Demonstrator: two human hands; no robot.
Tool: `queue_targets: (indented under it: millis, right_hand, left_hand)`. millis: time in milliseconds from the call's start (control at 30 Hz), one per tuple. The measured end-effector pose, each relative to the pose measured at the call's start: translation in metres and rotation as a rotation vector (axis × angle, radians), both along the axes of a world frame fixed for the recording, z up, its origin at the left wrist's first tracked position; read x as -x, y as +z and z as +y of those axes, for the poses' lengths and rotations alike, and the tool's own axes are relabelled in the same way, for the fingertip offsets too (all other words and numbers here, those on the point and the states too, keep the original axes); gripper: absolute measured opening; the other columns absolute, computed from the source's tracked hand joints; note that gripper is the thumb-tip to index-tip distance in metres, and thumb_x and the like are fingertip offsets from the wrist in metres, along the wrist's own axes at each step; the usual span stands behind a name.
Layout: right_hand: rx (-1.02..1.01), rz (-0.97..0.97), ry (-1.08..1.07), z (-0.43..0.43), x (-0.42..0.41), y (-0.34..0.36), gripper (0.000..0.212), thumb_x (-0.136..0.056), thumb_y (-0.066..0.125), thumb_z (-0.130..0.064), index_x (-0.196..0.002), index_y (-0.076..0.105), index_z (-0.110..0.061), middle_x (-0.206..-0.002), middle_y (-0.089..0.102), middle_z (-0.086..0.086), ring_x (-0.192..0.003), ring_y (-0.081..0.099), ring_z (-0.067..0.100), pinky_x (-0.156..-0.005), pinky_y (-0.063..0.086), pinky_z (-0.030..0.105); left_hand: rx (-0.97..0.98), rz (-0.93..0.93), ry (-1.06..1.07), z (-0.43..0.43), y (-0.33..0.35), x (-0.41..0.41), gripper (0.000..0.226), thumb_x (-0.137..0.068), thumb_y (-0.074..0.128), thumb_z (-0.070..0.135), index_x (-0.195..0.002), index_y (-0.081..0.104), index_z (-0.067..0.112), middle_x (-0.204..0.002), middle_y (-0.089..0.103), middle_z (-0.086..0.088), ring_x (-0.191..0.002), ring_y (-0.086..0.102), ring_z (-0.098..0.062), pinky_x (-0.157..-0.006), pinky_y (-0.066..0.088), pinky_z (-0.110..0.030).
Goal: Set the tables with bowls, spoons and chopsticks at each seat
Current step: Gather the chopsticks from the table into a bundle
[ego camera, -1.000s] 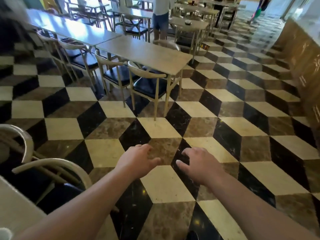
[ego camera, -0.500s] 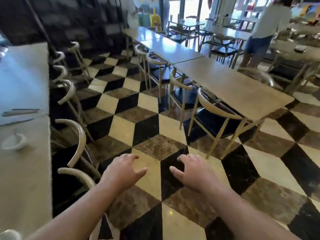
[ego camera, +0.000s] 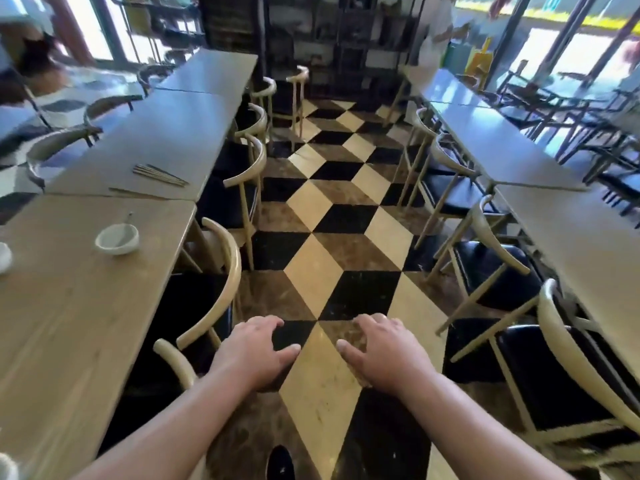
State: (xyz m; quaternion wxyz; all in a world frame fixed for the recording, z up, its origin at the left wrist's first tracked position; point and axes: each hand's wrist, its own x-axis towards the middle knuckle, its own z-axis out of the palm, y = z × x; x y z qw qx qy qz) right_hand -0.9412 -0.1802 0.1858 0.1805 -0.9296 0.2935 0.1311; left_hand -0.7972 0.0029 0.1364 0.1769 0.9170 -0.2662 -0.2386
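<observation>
Hands, two. The left hand (ego camera: 254, 351) and the right hand (ego camera: 388, 355) are held out side by side, palms down, above the aisle. Fingers are loosely curved and slightly spread, thumbs pointing inward toward each other. Neither holds nothing less than air: both are bare of any item.

Shoe tip (ego camera: 280, 462), one, dark, at the bottom edge between the forearms.

Floor (ego camera: 322, 271), one, tiled in a cube pattern of cream, brown and black.

Left-row tables (ego camera: 69, 323), three, set end to end. The nearest one carries:
- One white bowl (ego camera: 117, 239), whole, near the aisle-side edge.
- One spoon (ego camera: 129, 216) standing in it, handle leaning away from the camera.
- One second bowl (ego camera: 3, 256), cut off by the left edge.

The middle table carries a loose bundle of chopsticks (ego camera: 159, 174), number not readable. A few more sticks (ego camera: 138, 192) lie along its near edge.

Left-row chairs (ego camera: 221, 271), six curved pale backs with dark seats, on the aisle side.

Right-row tables (ego camera: 588, 258), three, end to end, tops bare.

Right-row chairs (ego camera: 568, 358), four backs on the aisle side.

Dark shelving (ego camera: 346, 39), one unit, closes the far end of the aisle. Two blurred people are beside it, one far left (ego camera: 38, 60) and one right of centre (ego camera: 438, 32).
</observation>
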Motion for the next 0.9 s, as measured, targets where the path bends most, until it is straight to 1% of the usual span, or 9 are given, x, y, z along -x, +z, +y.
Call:
queue_targets:
  millis: [67, 133, 300, 400, 500, 633, 700, 767, 900]
  right_hand:
    - [0.02, 0.028, 0.031, -0.028, -0.042, 0.002, 0.068, -0.1, 0.05, -0.07, -0.156, 0.045, -0.033, -0.151, 0.055, -0.005, -0.141, 0.049, 0.02, -0.112, 0.049, 0.04]
    - [0.043, 0.027, 0.052, -0.057, -0.083, 0.01, 0.07, -0.099, 0.049, -0.072, -0.157, 0.045, -0.033, -0.152, 0.054, -0.005, -0.142, 0.049, 0.021, -0.112, 0.048, 0.04]
    - [0.037, -0.044, 0.077, -0.116, -0.178, 0.028, 0.073, -0.098, 0.049, -0.073, -0.158, 0.044, -0.032, -0.155, 0.054, -0.005, -0.146, 0.047, 0.022, -0.115, 0.049, 0.042]
    - [0.032, -0.057, 0.153, -0.145, -0.228, 0.032, 0.072, -0.099, 0.05, -0.073, -0.158, 0.045, -0.031, -0.155, 0.054, -0.005, -0.147, 0.046, 0.021, -0.116, 0.049, 0.041]
    - [0.024, -0.104, 0.23, -0.182, -0.283, 0.03, 0.073, -0.099, 0.05, -0.072, -0.159, 0.043, -0.031, -0.158, 0.052, -0.005, -0.148, 0.045, 0.02, -0.119, 0.045, 0.041]
    - [-0.006, -0.208, 0.315, -0.229, -0.361, 0.022, 0.073, -0.098, 0.051, -0.071, -0.16, 0.042, -0.033, -0.161, 0.05, -0.005, -0.151, 0.042, 0.02, -0.119, 0.043, 0.041]
    - [-0.033, -0.203, 0.394, -0.249, -0.396, 0.021, 0.072, -0.099, 0.05, -0.071, -0.16, 0.041, -0.033, -0.162, 0.049, -0.004, -0.152, 0.041, 0.02, -0.119, 0.043, 0.041]
    - [-0.036, -0.18, 0.49, -0.266, -0.43, 0.023, 0.072, -0.1, 0.05, -0.07, -0.16, 0.041, -0.032, -0.161, 0.049, -0.004, -0.151, 0.042, 0.021, -0.118, 0.043, 0.04]
    - [-0.027, -0.17, 0.652, -0.281, -0.501, 0.026, 0.073, -0.1, 0.047, -0.072, -0.16, 0.043, -0.03, -0.156, 0.053, -0.002, -0.147, 0.046, 0.023, -0.115, 0.046, 0.04]
  left_hand:
    - [-0.017, 0.006, 0.014, -0.024, 0.001, -0.039, 0.075, -0.092, 0.064, 0.071, -0.155, 0.045, 0.037, -0.159, 0.05, 0.008, -0.146, 0.048, -0.019, -0.112, 0.053, -0.046]
    - [-0.009, -0.011, 0.027, -0.046, 0.009, -0.078, 0.075, -0.092, 0.064, 0.071, -0.155, 0.045, 0.036, -0.16, 0.049, 0.006, -0.147, 0.047, -0.02, -0.114, 0.051, -0.046]
    - [0.029, -0.072, 0.106, -0.092, 0.038, -0.169, 0.075, -0.092, 0.065, 0.069, -0.156, 0.045, 0.035, -0.158, 0.05, 0.003, -0.144, 0.051, -0.022, -0.107, 0.055, -0.045]
    - [0.02, -0.09, 0.145, -0.117, 0.042, -0.21, 0.074, -0.093, 0.062, 0.07, -0.155, 0.044, 0.035, -0.157, 0.05, 0.004, -0.141, 0.051, -0.02, -0.106, 0.055, -0.044]
    - [0.002, -0.122, 0.201, -0.141, 0.04, -0.249, 0.073, -0.093, 0.06, 0.07, -0.155, 0.044, 0.034, -0.158, 0.05, 0.003, -0.142, 0.051, -0.021, -0.105, 0.055, -0.043]
    - [-0.053, -0.163, 0.342, -0.17, 0.039, -0.294, 0.072, -0.094, 0.06, 0.069, -0.155, 0.045, 0.034, -0.158, 0.051, 0.002, -0.145, 0.048, -0.022, -0.109, 0.051, -0.043]
    - [-0.053, -0.153, 0.441, -0.184, 0.044, -0.311, 0.07, -0.093, 0.062, 0.068, -0.153, 0.048, 0.033, -0.155, 0.054, 0.002, -0.138, 0.053, -0.021, -0.106, 0.054, -0.043]
    - [-0.052, -0.136, 0.522, -0.195, 0.052, -0.326, 0.07, -0.094, 0.063, 0.065, -0.153, 0.049, 0.031, -0.152, 0.056, 0.003, -0.132, 0.057, -0.019, -0.101, 0.057, -0.04]
    - [-0.033, -0.118, 0.667, -0.208, 0.061, -0.351, 0.069, -0.093, 0.063, 0.066, -0.152, 0.047, 0.034, -0.149, 0.056, 0.007, -0.13, 0.057, -0.017, -0.103, 0.054, -0.04]
